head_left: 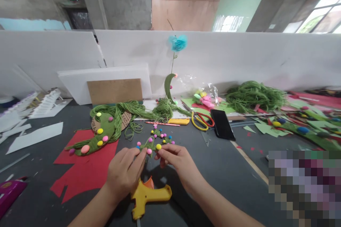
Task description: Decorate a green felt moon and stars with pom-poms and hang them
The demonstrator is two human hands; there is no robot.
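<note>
Close in front of me is a small green star-shaped piece (147, 146) with pink, purple and blue pom-poms on its points. My left hand (125, 170) is closed on its left side, fingertips by a pink pom-pom. My right hand (179, 163) pinches at its right point, thumb against a yellow pom-pom (158, 147); whether that ball is fixed to the piece I cannot tell. Just beyond lie more small green pieces (168, 139) with pom-poms. Below my hands a yellow hot glue gun (151, 195) rests on its side, its nozzle hidden by my left hand.
Scissors (199, 121), a yellow utility knife (179, 121) and a phone (223, 124) lie beyond my hands. Green yarn (255, 96) is heaped at the back right. Red paper (87, 170) and a green pom-pom crescent (99, 136) are at left. A blue flower (178, 43) stands behind.
</note>
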